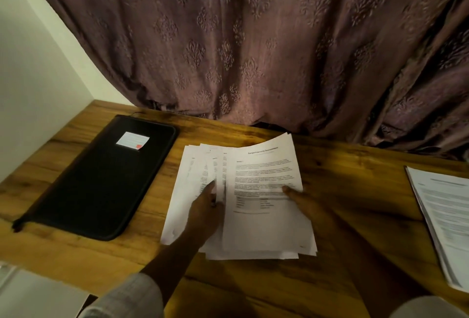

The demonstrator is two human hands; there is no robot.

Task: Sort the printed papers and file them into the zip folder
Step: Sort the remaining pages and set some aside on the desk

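**Head view: loose sheets fanned beside a closed zip folder, both hands on the paper**

Location. The zip folder [96, 180] lies flat and closed on the wooden desk [342, 178], a white label [132, 140] on its cover. The printed papers [182, 191] lie just to the right of the zip folder, apart from it and spread in an uneven fan. A second stack [444, 216] sits well to the right of the zip folder, at the frame edge. A patterned curtain [253, 51] hangs behind the zip folder.

Hands. The left hand [204, 213] is on the fan, one digit laid straight along the sheets and the others curled in at their staggered edges, gripping them. The right hand [303, 203] holds the top sheet [264, 170] at the edge farthest from the zip folder. The thumb is on the sheet's face and the fingers are hidden beneath, so I judge this to be a pinch.

Handling assessment. The sheets look thin, light and limp, and the far edge of the top sheet curls upward. Smooth faces are likely to slide over one another, so a fanned bundle may shed pages if it is lifted by one corner. Creasing and tearing are the main risks.

Recommended hold. Square the edges against the desk, then pinch the bundle along one long edge with a flat hand supporting it underneath. The zip appears fully shut and would need opening first.
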